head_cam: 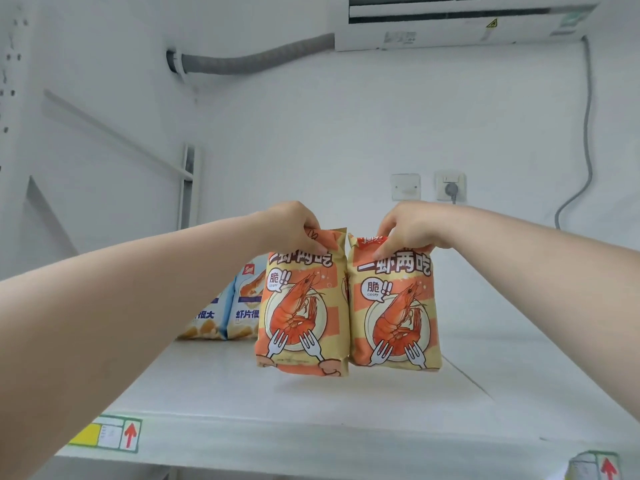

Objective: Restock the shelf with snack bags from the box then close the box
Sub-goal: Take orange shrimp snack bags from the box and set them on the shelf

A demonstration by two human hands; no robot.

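Head view: both bare forearms reach forward over a white shelf (311, 403). The left hand (294, 225) is pinched on the top seam of an orange shrimp snack bag (301, 306), thumb on the printed front, the other fingers behind the seam. The right hand (408, 226) pinches the top edge of a second orange shrimp bag (394, 306) in the same manner, with fingertips (381, 252) pressed on the front just under the seam. Both bags hang upright, side by side and touching or nearly so along their inner edges. Their lower edges sit just over the shelf surface; whether they rest on it cannot be told. Behind and to the left of the left-hand bag, two light blue snack bags (221, 313) stand upright on the shelf, partly hidden by the left forearm. A yellow label with a red arrow (110, 433) is stuck on the shelf's front lip at left; a second arrow label (595, 467) shows at lower right. On the rear wall are an air conditioner (460, 22), a grey hose (256, 60), a switch plate (406, 187) and a socket with a plug (450, 187). The box is out of view
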